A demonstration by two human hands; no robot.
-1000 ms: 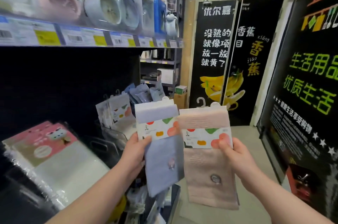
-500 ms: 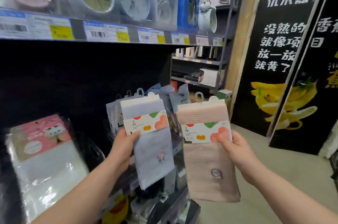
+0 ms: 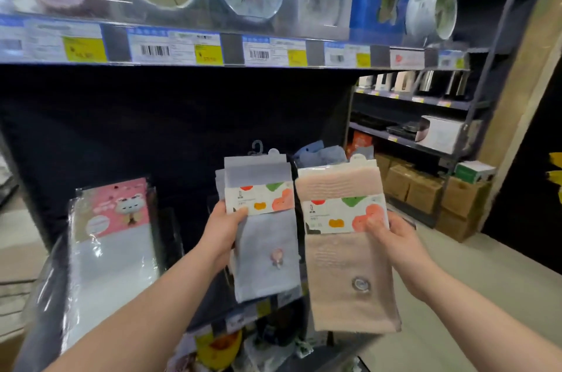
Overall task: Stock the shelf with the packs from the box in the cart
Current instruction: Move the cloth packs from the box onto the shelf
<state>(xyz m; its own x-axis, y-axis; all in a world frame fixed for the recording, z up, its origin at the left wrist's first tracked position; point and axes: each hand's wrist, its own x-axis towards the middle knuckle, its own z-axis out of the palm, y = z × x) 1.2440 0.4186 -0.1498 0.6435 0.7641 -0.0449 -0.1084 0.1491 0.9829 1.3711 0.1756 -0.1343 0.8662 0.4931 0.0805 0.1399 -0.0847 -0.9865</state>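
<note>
Two hands, two packs: blue, pink.

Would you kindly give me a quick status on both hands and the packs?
Left hand grips blue pack. Right hand grips pink pack. Both before shelf; no blocker seen.

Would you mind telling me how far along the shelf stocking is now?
Done: a few other packs already hang at the shelf. In hand: the left hand holds a blue pack, the right hand a pink pack, both raised before the shelf, neither hung yet. Left: placing these two; the cart and box are out of view, so the remaining stock cannot be judged.
</note>
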